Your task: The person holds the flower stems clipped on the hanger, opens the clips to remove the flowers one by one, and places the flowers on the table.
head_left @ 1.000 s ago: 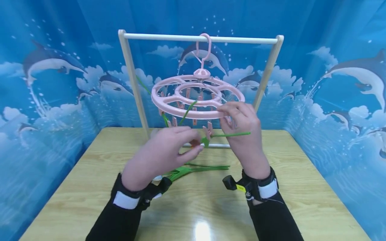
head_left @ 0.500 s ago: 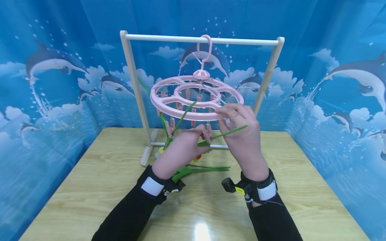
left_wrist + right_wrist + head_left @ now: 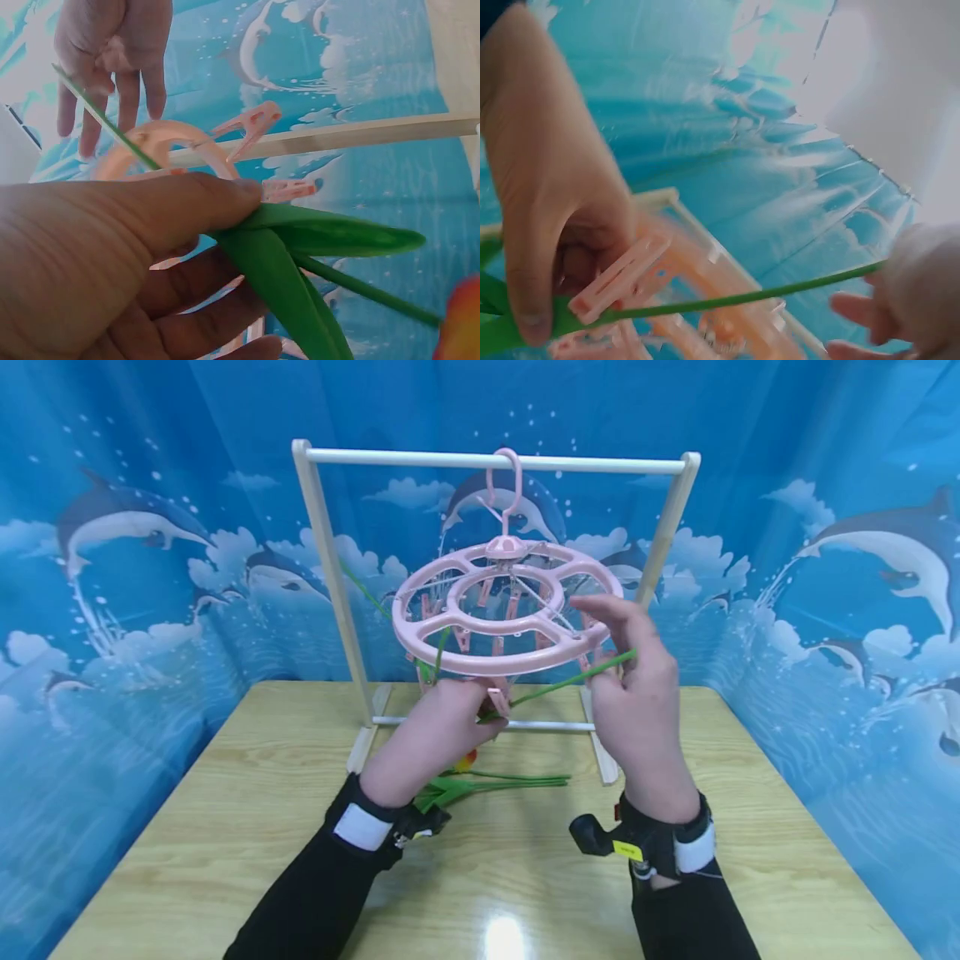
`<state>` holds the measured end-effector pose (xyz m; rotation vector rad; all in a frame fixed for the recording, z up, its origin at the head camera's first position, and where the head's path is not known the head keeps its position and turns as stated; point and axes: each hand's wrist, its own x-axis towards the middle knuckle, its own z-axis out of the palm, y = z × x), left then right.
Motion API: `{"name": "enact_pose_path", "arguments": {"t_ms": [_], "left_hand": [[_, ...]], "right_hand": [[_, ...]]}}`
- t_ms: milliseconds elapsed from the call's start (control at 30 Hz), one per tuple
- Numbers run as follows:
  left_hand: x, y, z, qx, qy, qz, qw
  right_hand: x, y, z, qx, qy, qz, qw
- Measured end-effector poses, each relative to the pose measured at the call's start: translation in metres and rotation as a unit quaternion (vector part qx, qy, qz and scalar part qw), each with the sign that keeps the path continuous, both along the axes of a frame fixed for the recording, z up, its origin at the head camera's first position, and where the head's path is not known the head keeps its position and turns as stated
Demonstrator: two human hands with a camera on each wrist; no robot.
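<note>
One long green artificial flower stem [image 3: 570, 681] ran slantwise under the front rim of a round pink plastic clip hanger [image 3: 506, 610], rising from lower left to upper right between the two hands. The left hand [image 3: 431, 731] gripped its lower end, where the leaves fan out; the left wrist view showed the thumb and curled fingers [image 3: 150, 217] closed on the leaf base, with broad green leaves [image 3: 300, 255] sticking out past them. Just beside that grip, a pink plastic clothes peg [image 3: 498, 700] hanging from the hanger's rim met the stem, and the right wrist view showed the peg [image 3: 619, 281] lying against the stem right at the left thumb. The right hand [image 3: 637, 693] was at the stem's upper end, its fingers [image 3: 607, 610] raised and loosely bent beside the hanger's right rim; whether they pinched the stem or only rested against it could not be told. The hanger hung by its pink hook [image 3: 508, 485] from the white top bar of a small wooden rack [image 3: 322, 568] standing on the light wooden surface [image 3: 750, 827]. Several more green stems with an orange flower [image 3: 487, 781] lay on the surface beneath the hands, near the left wrist.
</note>
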<state>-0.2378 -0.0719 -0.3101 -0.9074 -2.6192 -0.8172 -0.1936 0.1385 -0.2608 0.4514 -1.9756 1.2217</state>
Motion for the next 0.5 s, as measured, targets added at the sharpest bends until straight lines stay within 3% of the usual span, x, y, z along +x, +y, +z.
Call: {"name": "enact_pose_path", "arguments": {"t_ms": [100, 167, 233, 300, 333, 400, 500], "left_hand": [[0.006, -0.003, 0.004, -0.025, 0.003, 0.01, 0.9996], [0.01, -0.005, 0.007, -0.041, 0.004, 0.016, 0.999], [0.015, -0.005, 0.009, -0.054, 0.001, 0.021, 0.9983], [0.019, -0.005, 0.012, -0.062, -0.012, 0.031, 0.9975], [0.021, -0.005, 0.013, -0.068, -0.018, 0.037, 0.9969], [0.024, -0.005, 0.016, -0.079, -0.031, 0.048, 0.9952], [0.028, -0.005, 0.02, -0.097, -0.048, 0.057, 0.9925]], "right_hand": [[0.008, -0.003, 0.005, -0.115, 0.081, 0.02, 0.99], [0.01, -0.007, 0.008, -0.173, 0.16, 0.013, 0.972], [0.011, -0.012, 0.01, -0.204, 0.231, -0.008, 0.951], [0.012, -0.015, 0.01, -0.202, 0.284, -0.026, 0.937], [0.012, -0.016, 0.009, -0.185, 0.296, -0.033, 0.937], [0.015, -0.015, 0.007, -0.113, 0.277, -0.042, 0.953], [0.018, -0.009, 0.003, 0.044, 0.155, -0.038, 0.986]]}}
